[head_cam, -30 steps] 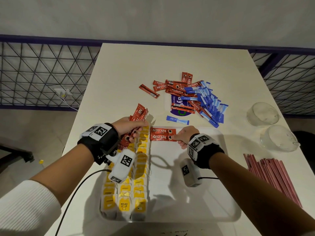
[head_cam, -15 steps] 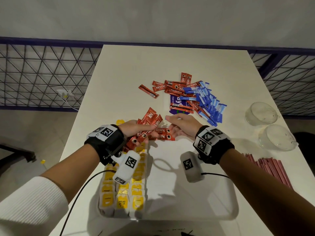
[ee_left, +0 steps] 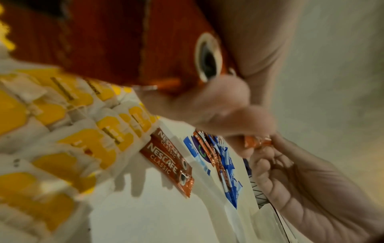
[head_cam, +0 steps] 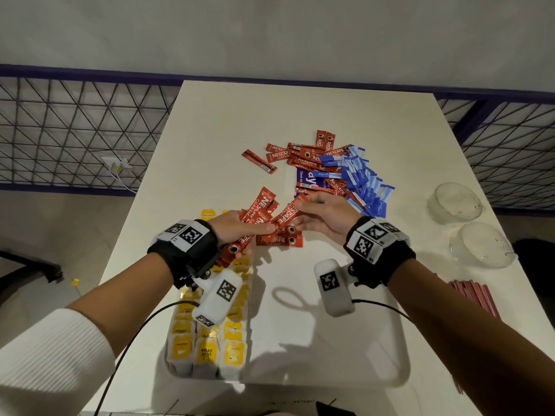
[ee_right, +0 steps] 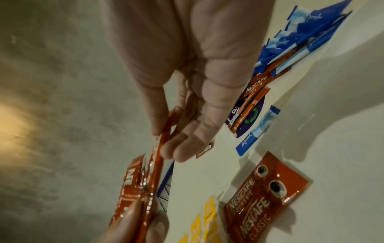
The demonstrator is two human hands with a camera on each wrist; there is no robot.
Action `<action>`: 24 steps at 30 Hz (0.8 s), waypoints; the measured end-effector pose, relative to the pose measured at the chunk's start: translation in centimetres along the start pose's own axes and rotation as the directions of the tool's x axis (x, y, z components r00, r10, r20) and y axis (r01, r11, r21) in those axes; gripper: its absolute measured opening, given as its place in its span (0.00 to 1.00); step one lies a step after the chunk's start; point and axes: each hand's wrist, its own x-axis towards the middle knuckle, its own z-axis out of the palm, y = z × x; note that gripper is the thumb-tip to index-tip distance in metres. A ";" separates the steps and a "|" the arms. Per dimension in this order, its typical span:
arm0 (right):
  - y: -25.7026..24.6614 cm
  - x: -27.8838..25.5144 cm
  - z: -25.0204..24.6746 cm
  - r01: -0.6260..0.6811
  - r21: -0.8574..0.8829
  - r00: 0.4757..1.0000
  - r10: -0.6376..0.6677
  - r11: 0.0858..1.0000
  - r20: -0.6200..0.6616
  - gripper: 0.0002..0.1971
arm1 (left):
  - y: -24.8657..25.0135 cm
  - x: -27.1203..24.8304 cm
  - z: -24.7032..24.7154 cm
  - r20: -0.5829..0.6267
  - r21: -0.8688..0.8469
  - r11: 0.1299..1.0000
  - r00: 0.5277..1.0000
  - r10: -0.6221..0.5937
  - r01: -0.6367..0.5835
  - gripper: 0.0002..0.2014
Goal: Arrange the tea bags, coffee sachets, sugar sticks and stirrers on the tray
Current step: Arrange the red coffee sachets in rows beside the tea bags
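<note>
My left hand [head_cam: 258,232] grips a fanned bundle of red coffee sachets [head_cam: 258,208] over the tray's far left corner. My right hand [head_cam: 301,204] pinches the far end of one sachet [head_cam: 285,216] that sticks out of that bundle; the right wrist view shows thumb and fingers on this sachet [ee_right: 164,131]. Two coffee sachets [head_cam: 279,240] lie side by side at the far edge of the white tray [head_cam: 330,370]. Yellow tea bags [head_cam: 207,349] fill rows along its left side. More coffee sachets [head_cam: 303,154] and blue sugar sticks [head_cam: 366,181] lie heaped on the table beyond.
Red stirrers [head_cam: 471,298] lie on the table right of the tray. Two clear glass bowls [head_cam: 453,202] [head_cam: 480,247] stand at the right edge. A purple packet [head_cam: 309,181] lies under the pile. A railing runs behind the table.
My right hand let go of the two sachets on the tray, rose to the left hand's bundle and took hold of one sachet. The left hand shifted slightly right.
</note>
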 end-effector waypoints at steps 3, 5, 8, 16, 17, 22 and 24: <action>0.1 0.3 0.5 0.024 -0.060 0.999 -0.026 0.998 -0.031 0.04 | -0.1 -0.2 0.2 0.025 0.024 1.000 1.000 0.018 -0.019 0.15; 0.1 0.6 0.5 0.052 -0.141 0.997 -0.059 0.989 -0.045 0.05 | 0.2 -0.5 0.3 0.015 0.022 0.999 1.000 0.026 -0.027 0.15; 0.1 1.0 0.7 0.096 -0.290 0.995 -0.097 0.952 0.009 0.05 | 0.8 -1.0 0.4 -0.022 0.003 0.999 0.999 0.043 -0.043 0.15; 0.1 0.8 2.4 0.038 -0.292 0.998 -0.019 0.956 0.066 0.17 | 0.5 -0.2 0.6 -0.187 -0.094 0.994 0.982 0.041 -0.059 0.19; 0.3 0.6 2.5 0.005 -0.325 0.995 0.026 0.946 0.092 0.16 | 0.3 0.0 0.4 -0.210 -0.109 0.992 0.977 0.041 -0.066 0.19; 0.7 0.4 2.4 -0.038 -0.337 0.985 0.092 0.941 0.146 0.06 | -0.2 0.3 0.1 -0.270 -0.168 0.983 0.963 0.026 -0.073 0.18; 0.6 0.5 2.1 -0.040 -0.397 0.982 0.109 0.917 0.153 0.07 | -0.3 0.2 -0.1 -0.323 -0.224 0.971 0.946 0.008 -0.085 0.18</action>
